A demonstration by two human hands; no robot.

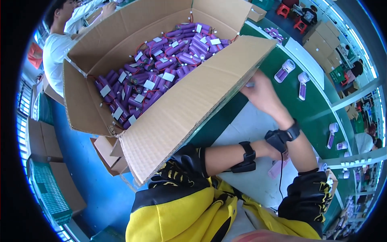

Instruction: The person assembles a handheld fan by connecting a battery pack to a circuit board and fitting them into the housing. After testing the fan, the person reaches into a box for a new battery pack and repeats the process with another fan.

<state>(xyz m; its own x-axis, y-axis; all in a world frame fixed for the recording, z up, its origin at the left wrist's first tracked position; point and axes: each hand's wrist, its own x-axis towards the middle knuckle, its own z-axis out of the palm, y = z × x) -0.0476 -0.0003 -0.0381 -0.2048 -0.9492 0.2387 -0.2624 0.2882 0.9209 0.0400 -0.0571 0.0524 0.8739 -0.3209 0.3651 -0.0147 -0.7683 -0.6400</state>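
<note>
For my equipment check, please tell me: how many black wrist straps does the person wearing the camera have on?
2: one strap around the left forearm, another around the right forearm. The sleeves could hide more.

1. Left side: teal slatted crate (50,189), near brown cartons (50,139).
2. Blue floor (82,169), visible left of centre; small open carton (111,155) above it.
3. Upper left: person in white shirt (54,52).
4. Upper right: two red stools (283,11), a person in dark clothing (309,16) beside them.
5. Right of stools: stacked cartons (322,40).
6. Far right: bright strip lights (358,40), pale rail (358,99) below.
</note>
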